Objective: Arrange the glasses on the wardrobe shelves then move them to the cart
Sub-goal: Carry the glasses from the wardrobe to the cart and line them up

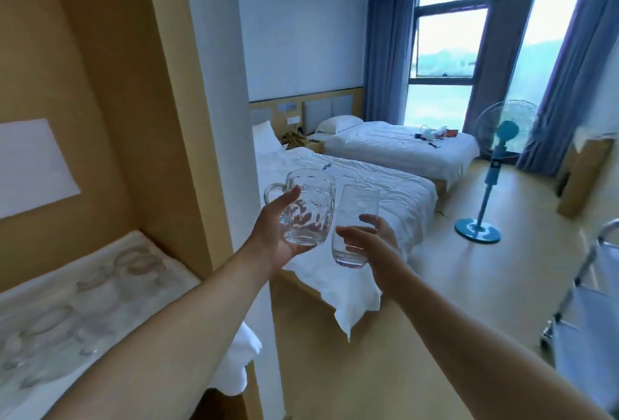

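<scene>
My left hand [273, 235] grips a clear dimpled glass mug [310, 200] with a handle, held up in mid-air. Right beside it, my right hand [371, 242] holds a tall plain glass tumbler [358, 215] around its lower half. Both glasses are upright and almost touch. On the wardrobe shelf [144, 245] at the lower left, several blurred glasses [134, 265] stand on a white cloth. At the right edge stands the cart [589, 299], a metal frame with a blue-grey tray, well apart from both hands.
The wooden wardrobe side panel [174, 118] stands left of my arms. Two white beds [385, 195] fill the room's middle. A blue standing fan [495, 165] is on the wooden floor near the window. A cardboard box [584, 178] sits at the right wall.
</scene>
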`<state>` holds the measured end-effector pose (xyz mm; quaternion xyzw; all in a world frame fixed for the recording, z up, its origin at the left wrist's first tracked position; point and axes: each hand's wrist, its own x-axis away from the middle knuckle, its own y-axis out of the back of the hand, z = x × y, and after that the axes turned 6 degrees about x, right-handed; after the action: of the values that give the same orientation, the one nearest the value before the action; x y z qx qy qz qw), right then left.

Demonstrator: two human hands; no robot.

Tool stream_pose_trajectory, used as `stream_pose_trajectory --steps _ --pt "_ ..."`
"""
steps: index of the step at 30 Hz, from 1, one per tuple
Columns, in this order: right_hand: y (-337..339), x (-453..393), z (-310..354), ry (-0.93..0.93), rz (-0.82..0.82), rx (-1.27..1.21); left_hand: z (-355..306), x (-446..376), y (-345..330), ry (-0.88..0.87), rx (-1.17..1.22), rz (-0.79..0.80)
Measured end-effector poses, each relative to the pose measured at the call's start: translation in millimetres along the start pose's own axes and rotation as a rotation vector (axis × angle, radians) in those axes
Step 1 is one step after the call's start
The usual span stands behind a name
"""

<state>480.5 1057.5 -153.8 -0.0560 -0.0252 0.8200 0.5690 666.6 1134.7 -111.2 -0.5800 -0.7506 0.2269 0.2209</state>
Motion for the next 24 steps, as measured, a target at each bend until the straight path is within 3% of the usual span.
stream_pose_trajectory --steps 14,24 --pt "211.8 -103.4 5.8 -0.028 -0.233 0.067 111.3 -170.7 -156.4 0.233 0.133 0.219" --pt "301.1 -153.5 1.7 -0.047 -0.403 0.075 174.2 -270.8 -222.0 0.384 0.13 0.325"
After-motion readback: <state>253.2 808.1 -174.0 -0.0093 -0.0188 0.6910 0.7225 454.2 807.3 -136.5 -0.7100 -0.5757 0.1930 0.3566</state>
